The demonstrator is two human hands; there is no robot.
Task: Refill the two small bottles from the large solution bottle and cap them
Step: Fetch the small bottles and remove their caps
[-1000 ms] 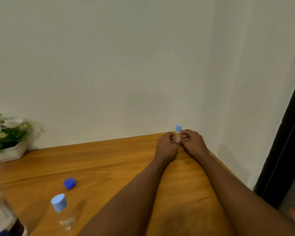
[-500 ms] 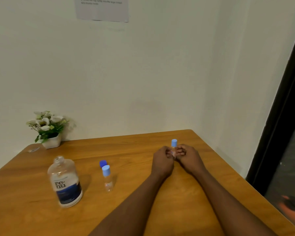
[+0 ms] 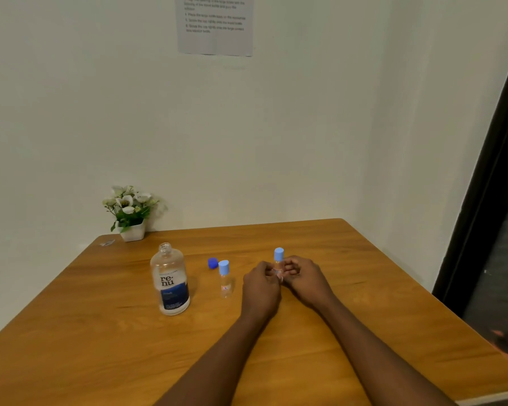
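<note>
The large clear solution bottle (image 3: 170, 281) with a dark blue label stands uncapped on the wooden table (image 3: 106, 332). Its dark blue cap (image 3: 212, 263) lies to its right. Beside the cap stands a small clear bottle (image 3: 224, 279) with a light blue cap on. A second small bottle (image 3: 278, 260), also capped in light blue, stands upright between my hands. My left hand (image 3: 261, 284) and my right hand (image 3: 302, 276) both pinch its body, which they mostly hide.
A white pot of artificial flowers (image 3: 131, 212) sits at the table's back left corner against the wall. A printed sheet (image 3: 216, 24) hangs on the wall above. A dark door frame (image 3: 487, 183) runs along the right side.
The view has tilted up and swung left, so the large bottle, flowers and wall sheet have come into view. My hands have stayed on the small bottle.
</note>
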